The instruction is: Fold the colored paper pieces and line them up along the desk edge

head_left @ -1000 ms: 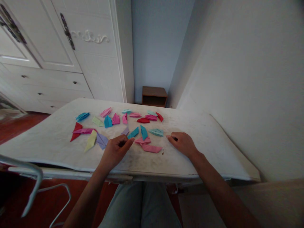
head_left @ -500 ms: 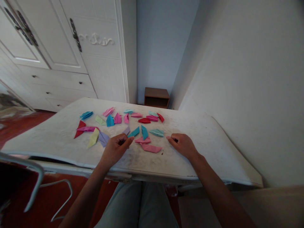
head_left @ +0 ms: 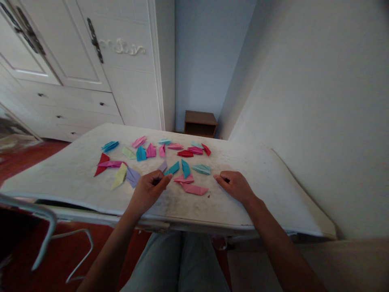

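My left hand (head_left: 149,187) rests on the white tabletop as a loose fist, its thumb against the curled forefinger and nothing seen inside. Just past its thumb lies a blue folded paper piece (head_left: 172,168), with a lilac folded piece (head_left: 162,166) behind the knuckles. On the right, my right hand (head_left: 233,184) is curled the same way, holding nothing visible. A pale teal pleated paper (head_left: 201,169) lies a little left of it. Between the hands are a second blue folded piece (head_left: 185,168) and a pink folded piece (head_left: 195,189).
More folded papers spread over the table (head_left: 258,178): a red piece (head_left: 101,164), a yellow one (head_left: 119,177) and several pink and red ones farther back. A white wardrobe (head_left: 130,81) stands behind, a brown box shelf (head_left: 200,117) beyond the table, a wall at right.
The view has shifted very slightly. Both hands and the papers keep their places on the table.
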Tool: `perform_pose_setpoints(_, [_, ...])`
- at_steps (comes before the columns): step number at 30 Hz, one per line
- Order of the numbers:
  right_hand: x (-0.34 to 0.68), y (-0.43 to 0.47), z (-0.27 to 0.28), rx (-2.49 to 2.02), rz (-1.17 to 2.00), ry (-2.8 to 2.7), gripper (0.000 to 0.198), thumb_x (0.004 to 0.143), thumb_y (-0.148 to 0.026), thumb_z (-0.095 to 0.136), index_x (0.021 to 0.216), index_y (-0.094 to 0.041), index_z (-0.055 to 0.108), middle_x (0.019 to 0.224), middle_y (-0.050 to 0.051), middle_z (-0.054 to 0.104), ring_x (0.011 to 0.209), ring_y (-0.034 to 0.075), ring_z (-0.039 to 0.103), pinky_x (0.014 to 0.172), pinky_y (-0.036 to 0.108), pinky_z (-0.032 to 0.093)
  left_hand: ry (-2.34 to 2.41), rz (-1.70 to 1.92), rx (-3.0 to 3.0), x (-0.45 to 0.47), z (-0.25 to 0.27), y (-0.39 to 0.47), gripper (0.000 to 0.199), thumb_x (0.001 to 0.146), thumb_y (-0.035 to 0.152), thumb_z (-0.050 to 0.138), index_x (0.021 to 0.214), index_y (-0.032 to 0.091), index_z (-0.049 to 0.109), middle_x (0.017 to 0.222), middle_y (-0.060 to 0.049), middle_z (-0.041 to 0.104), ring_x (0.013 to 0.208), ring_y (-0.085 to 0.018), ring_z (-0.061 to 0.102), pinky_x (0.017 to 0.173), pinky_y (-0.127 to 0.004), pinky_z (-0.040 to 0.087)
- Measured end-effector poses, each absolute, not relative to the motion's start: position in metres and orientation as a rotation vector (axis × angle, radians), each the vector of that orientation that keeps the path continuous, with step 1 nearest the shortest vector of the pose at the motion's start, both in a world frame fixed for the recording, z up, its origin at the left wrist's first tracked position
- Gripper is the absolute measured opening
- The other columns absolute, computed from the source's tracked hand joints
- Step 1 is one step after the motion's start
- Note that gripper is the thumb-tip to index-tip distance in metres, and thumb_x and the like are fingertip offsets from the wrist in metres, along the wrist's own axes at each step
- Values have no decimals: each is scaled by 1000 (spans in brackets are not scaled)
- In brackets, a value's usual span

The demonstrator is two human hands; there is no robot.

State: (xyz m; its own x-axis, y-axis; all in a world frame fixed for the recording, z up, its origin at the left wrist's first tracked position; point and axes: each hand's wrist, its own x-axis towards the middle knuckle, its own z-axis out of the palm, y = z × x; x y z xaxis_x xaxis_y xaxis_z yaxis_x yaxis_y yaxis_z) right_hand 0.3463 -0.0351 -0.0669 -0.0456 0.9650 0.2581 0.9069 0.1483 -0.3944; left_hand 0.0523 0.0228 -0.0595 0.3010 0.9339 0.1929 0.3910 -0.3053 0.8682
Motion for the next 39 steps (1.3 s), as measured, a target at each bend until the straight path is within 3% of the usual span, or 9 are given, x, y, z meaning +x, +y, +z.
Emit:
perform_pose_setpoints(27, [345, -37, -73, -1788, 170, -1907, 47, 93, -48, 41, 56, -20, 35, 54, -3, 39, 52, 12, 39, 54, 26, 26, 1128, 995, 1796, 49, -64, 24, 45, 83, 52, 56, 56, 17, 47, 49, 5, 38, 47, -9, 34, 46, -22, 26])
perform_pose_setpoints(39, [342, -38, -76, -1813, 99, -1858, 49, 92, -51, 41, 56, -20, 34, 53, -3, 38, 50, 11, 40, 53, 24, 28, 1080, 991, 1765, 45, -69, 24, 43, 84, 50, 55, 58, 17, 47, 53, 3, 45, 51, -10, 41, 50, -22, 29])
